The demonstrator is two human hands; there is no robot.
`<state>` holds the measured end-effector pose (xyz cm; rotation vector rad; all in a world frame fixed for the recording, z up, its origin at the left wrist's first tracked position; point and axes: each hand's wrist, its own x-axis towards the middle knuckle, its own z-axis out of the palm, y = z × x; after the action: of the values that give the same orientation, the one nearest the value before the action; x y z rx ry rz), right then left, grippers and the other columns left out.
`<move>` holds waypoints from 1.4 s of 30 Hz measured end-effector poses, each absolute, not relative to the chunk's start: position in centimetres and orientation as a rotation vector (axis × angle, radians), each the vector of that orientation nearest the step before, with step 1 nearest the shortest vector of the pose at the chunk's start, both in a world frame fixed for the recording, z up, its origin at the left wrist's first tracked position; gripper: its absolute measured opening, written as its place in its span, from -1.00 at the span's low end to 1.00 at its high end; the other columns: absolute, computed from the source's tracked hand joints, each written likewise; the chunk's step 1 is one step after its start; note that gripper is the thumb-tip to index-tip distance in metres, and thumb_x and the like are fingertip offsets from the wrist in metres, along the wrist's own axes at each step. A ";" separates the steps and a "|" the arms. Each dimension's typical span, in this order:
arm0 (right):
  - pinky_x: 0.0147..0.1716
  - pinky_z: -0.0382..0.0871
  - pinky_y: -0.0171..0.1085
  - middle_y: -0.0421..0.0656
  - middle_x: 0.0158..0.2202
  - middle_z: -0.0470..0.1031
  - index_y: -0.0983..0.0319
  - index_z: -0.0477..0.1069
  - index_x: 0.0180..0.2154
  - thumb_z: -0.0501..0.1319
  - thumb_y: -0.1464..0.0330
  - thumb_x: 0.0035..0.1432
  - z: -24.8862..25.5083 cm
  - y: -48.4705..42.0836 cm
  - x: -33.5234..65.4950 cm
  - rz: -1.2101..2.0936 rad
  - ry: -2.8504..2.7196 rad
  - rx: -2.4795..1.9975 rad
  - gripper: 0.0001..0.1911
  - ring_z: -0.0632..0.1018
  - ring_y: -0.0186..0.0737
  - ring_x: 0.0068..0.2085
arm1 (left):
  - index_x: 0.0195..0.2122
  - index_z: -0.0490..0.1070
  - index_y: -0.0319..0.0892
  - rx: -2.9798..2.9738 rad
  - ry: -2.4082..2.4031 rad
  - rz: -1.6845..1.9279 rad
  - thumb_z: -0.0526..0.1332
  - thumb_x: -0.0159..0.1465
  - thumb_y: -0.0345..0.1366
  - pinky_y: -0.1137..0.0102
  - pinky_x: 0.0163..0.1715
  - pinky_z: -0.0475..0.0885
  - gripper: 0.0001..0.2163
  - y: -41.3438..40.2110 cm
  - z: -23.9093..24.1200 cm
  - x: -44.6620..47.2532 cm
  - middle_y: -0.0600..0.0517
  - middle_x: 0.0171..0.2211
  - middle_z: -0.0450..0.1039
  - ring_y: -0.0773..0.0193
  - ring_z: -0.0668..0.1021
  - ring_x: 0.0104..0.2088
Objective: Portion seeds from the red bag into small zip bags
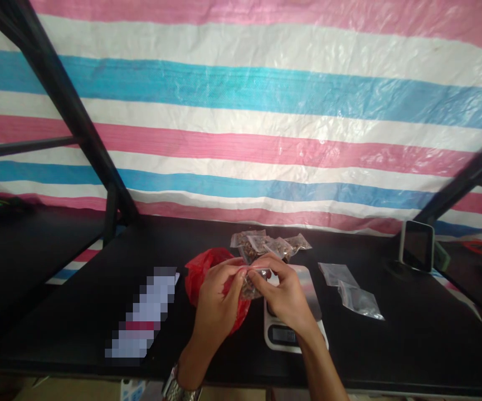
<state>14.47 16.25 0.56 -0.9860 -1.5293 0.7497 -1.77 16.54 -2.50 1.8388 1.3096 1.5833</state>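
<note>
Both of my hands pinch the top edge of a small clear zip bag (249, 287) that has brownish bits inside. My left hand (219, 292) grips its left side, thumb near the seal. On the right side, my right hand (285, 289) has its thumb and fingers closed on the same edge. A red plastic bag (199, 272) lies behind and under my left hand. Beneath my right hand stands a white kitchen scale (311, 301) with a steel top; its display is partly readable. Beyond the hands lie several filled zip bags (278, 246).
Two flat clear zip bags (360, 301) lie right of the scale on the black table (412, 345). A blurred-out pale sheet (144, 314) lies at left. A screen device (417, 246) stands back right. Dark metal posts (73, 122) flank a striped tarp (266, 139).
</note>
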 end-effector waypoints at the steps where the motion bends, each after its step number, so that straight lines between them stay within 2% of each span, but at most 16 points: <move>1: -0.22 0.45 -0.25 -0.18 -0.32 0.63 0.12 0.66 -0.33 0.38 0.23 0.29 0.7 16.2 14.5 0.756 -1.529 -0.994 -0.85 0.57 -0.20 -0.27 | -0.27 0.68 -0.05 1.880 1.316 1.579 0.26 0.44 -0.18 0.17 0.00 0.63 -0.79 16.5 -2.5 -1.9 -0.07 -0.08 0.75 0.03 0.73 -0.04; 3: -0.25 0.45 -0.25 -0.19 -0.38 0.62 0.13 0.65 -0.38 0.39 0.22 0.26 1.0 16.3 14.8 0.732 -1.530 -1.020 -0.81 0.56 -0.20 -0.31 | -0.22 0.69 -0.04 1.947 1.295 1.585 0.24 0.46 -0.20 0.16 0.04 0.61 -0.79 16.3 -2.5 -1.9 -0.06 -0.05 0.75 0.03 0.73 0.01; 5: -0.28 0.44 -0.24 -0.18 -0.39 0.62 0.15 0.66 -0.39 0.41 0.21 0.23 1.3 16.6 15.5 0.640 -1.470 -1.075 -0.81 0.55 -0.20 -0.34 | 0.01 0.66 -0.04 1.973 1.251 1.602 0.21 0.49 -0.23 0.16 0.11 0.59 -0.78 16.0 -2.6 -1.7 -0.06 0.04 0.72 0.06 0.70 0.08; 7: -0.27 0.46 -0.23 -0.14 -0.33 0.66 0.17 0.68 -0.32 0.41 0.17 0.21 1.4 17.2 16.8 0.499 -1.292 -1.151 -0.79 0.58 -0.17 -0.31 | 0.22 0.53 -0.06 1.956 1.236 1.631 0.16 0.52 -0.27 0.17 0.18 0.56 -0.69 15.6 -2.7 -1.5 -0.08 0.15 0.67 0.09 0.67 0.16; 8: -0.23 0.49 -0.20 -0.11 -0.28 0.69 0.18 0.68 -0.26 0.41 0.13 0.20 1.4 17.5 17.6 0.432 -1.166 -1.185 -0.75 0.62 -0.13 -0.27 | 0.26 0.49 -0.07 1.948 1.248 1.646 0.14 0.53 -0.29 0.17 0.20 0.55 -0.67 15.4 -2.8 -1.4 -0.10 0.17 0.65 0.10 0.66 0.18; 12: -0.09 0.57 -0.04 0.06 -0.15 0.73 0.28 0.69 -0.13 0.40 0.02 0.17 0.3 18.8 20.7 0.166 -0.842 -1.348 -0.54 0.70 0.06 -0.16 | 0.12 0.55 -0.07 2.039 1.314 1.687 0.07 0.54 -0.34 0.17 0.16 0.54 -0.72 14.9 -3.0 -2.1 -0.09 0.06 0.68 0.10 0.67 0.10; 15: -0.01 0.55 0.03 0.15 -0.09 0.73 0.28 0.71 -0.14 0.32 0.05 0.22 -1.1 19.6 22.1 0.059 -1.002 -1.569 -0.56 0.71 0.15 -0.10 | 0.05 0.56 -0.08 2.152 1.310 1.692 0.05 0.54 -0.36 0.20 0.10 0.55 -0.72 15.0 -3.1 -3.0 -0.07 -0.02 0.68 0.12 0.67 0.03; 18: 0.04 0.52 0.03 0.13 -0.09 0.74 0.23 0.73 -0.18 0.29 0.08 0.19 -2.2 20.1 22.3 0.210 -1.213 -1.757 -0.60 0.70 0.22 -0.02 | 0.04 0.55 -0.09 2.197 1.311 1.721 0.07 0.54 -0.39 0.24 0.06 0.55 -0.74 15.4 -3.1 -3.7 -0.05 -0.06 0.67 0.15 0.66 -0.01; 22: 0.00 0.50 -0.02 0.08 -0.06 0.75 0.20 0.73 -0.11 0.16 0.01 0.27 -2.0 19.7 23.3 0.384 -1.279 -1.784 -0.49 0.70 0.23 0.04 | 0.00 0.54 -0.11 2.190 1.315 1.780 0.09 0.52 -0.41 0.26 0.03 0.53 -0.77 15.8 -3.0 -4.5 -0.02 -0.10 0.67 0.17 0.66 -0.05; 26: -0.15 0.47 -0.11 0.04 -0.15 0.76 0.20 0.73 -0.13 0.14 0.06 0.27 -0.8 17.6 26.5 0.346 -1.287 -1.893 -0.51 0.72 0.15 -0.09 | -0.09 0.54 -0.11 2.230 1.277 1.754 0.10 0.51 -0.42 0.27 -0.04 0.52 -0.79 15.3 -2.4 -4.2 -0.01 -0.19 0.67 0.18 0.66 -0.15; 30: -0.36 0.37 -0.17 -0.04 -0.47 0.68 0.16 0.64 -0.47 0.10 0.16 0.29 -1.1 15.8 28.1 0.490 -1.496 -2.061 -0.56 0.67 0.03 -0.37 | -0.16 0.53 -0.11 2.373 1.151 1.673 0.13 0.48 -0.46 0.31 -0.13 0.50 -0.81 14.6 -2.0 -2.8 0.04 -0.30 0.66 0.21 0.65 -0.26; 32: -0.38 0.35 -0.19 -0.08 -0.54 0.63 0.14 0.54 -0.58 0.08 0.20 0.31 -1.6 15.4 27.6 0.549 -1.562 -2.044 -0.53 0.65 -0.02 -0.42 | -0.18 0.52 -0.12 2.418 1.135 1.661 0.14 0.46 -0.48 0.29 -0.14 0.50 -0.82 14.6 -2.0 -2.1 0.05 -0.32 0.65 0.20 0.63 -0.28; 34: -0.37 0.37 -0.21 -0.10 -0.55 0.62 0.14 0.52 -0.61 0.08 0.22 0.34 -1.9 15.3 27.1 0.577 -1.600 -2.026 -0.51 0.65 -0.06 -0.43 | -0.19 0.52 -0.14 2.430 1.147 1.666 0.15 0.46 -0.48 0.27 -0.11 0.50 -0.82 15.0 -2.2 -1.8 0.03 -0.32 0.65 0.18 0.63 -0.27; 37: -0.28 0.44 -0.22 -0.09 -0.42 0.70 0.16 0.63 -0.48 0.12 0.22 0.36 -2.0 15.3 27.3 0.540 -1.597 -2.055 -0.56 0.69 -0.05 -0.33 | -0.20 0.53 -0.15 2.438 1.152 1.667 0.15 0.46 -0.46 0.25 -0.07 0.51 -0.82 15.7 -2.4 -2.2 0.01 -0.32 0.66 0.16 0.64 -0.25; 39: -0.11 0.47 -0.18 -0.01 -0.20 0.75 0.19 0.71 -0.26 0.17 0.25 0.36 -1.8 15.2 28.1 0.424 -1.532 -2.121 -0.67 0.71 0.00 -0.17 | -0.20 0.54 -0.15 2.438 1.167 1.665 0.15 0.47 -0.45 0.26 -0.08 0.51 -0.82 16.0 -2.5 -2.7 0.01 -0.31 0.66 0.16 0.65 -0.24; 42: 0.09 0.41 -0.09 0.15 0.09 0.66 0.28 0.67 0.01 0.19 0.34 0.34 -1.8 15.3 29.3 0.224 -1.389 -2.248 -0.65 0.65 0.12 0.08 | -0.20 0.54 -0.15 2.433 1.192 1.651 0.14 0.48 -0.44 0.30 -0.08 0.51 -0.81 15.9 -2.4 -3.3 0.00 -0.29 0.66 0.19 0.66 -0.23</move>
<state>29.33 15.31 -1.81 -2.2478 -1.3894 0.2241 -3.29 15.92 -2.42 2.4333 1.1922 1.6514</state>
